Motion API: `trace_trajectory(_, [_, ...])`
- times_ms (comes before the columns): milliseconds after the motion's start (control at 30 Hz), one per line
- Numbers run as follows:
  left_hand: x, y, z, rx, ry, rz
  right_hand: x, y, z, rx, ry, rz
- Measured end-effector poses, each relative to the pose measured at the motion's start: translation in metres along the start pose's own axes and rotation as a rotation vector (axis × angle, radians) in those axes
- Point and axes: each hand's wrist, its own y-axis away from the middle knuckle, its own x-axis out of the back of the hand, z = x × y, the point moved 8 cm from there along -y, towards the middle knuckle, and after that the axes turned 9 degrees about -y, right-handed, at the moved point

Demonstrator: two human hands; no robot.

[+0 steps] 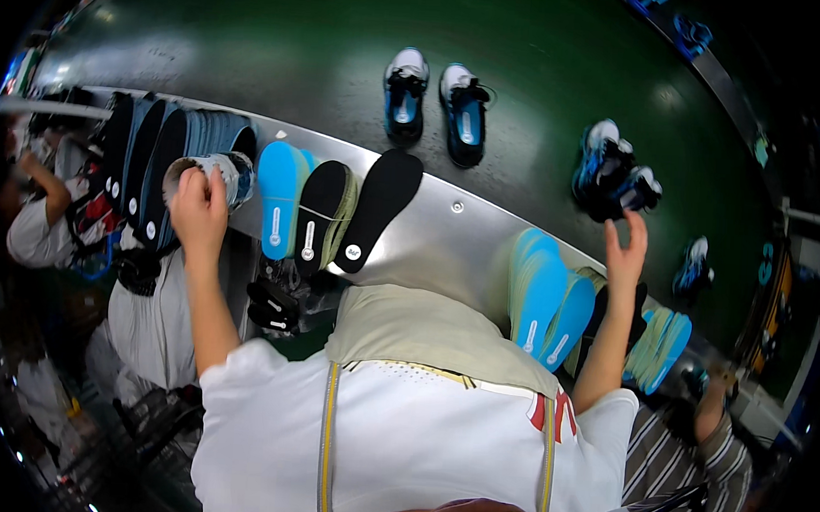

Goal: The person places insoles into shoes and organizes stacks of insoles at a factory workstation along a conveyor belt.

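A green belt (282, 51) carries pairs of shoes (435, 103) past a steel counter (449, 235) where insoles lean in rows. Your left hand (199, 207) is clenched around a bundle of insoles (210, 171) at the counter's rim, beside 1 blue insole (277, 201) and 2 black ones. Your right hand (625, 250) is released, fingers spread, just short of 1 blue shoe pair (612, 174). Keep the bundle squared; reach only when the pair draws level.

Both arms raised: left hand (198, 213) at 10 o'clock, fingers curled in a grip; right hand (624, 250) at 2 o'clock, fingers spread, empty.
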Motion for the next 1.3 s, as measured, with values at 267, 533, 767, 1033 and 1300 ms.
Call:
trace_trajectory(267, [-0.051,0.081,0.261,-0.823,0.431,-0.232,-0.002,0.140,-0.056,-0.228,0.164,-0.149])
trace_trajectory(533, [-0.105,0.154,0.328,-0.869,0.496,-0.424,-0.010,0.176,-0.048,-0.371,0.296,-0.179])
trace_trajectory(767, [-0.095,0.130,0.323,-0.831,0.962,-0.601,0.025,0.168,-0.039,-0.564,-0.186,-0.158])
trace_trajectory(1033, [-0.241,0.001,0.375,-0.413,0.842,-0.700,0.081,0.106,-0.017,-0.525,-0.296,0.030])
trace_trajectory(1300, [-0.283,0.015,0.512,-0.765,0.585,-0.677,0.040,-0.024,0.003,0.014,0.237,0.195])
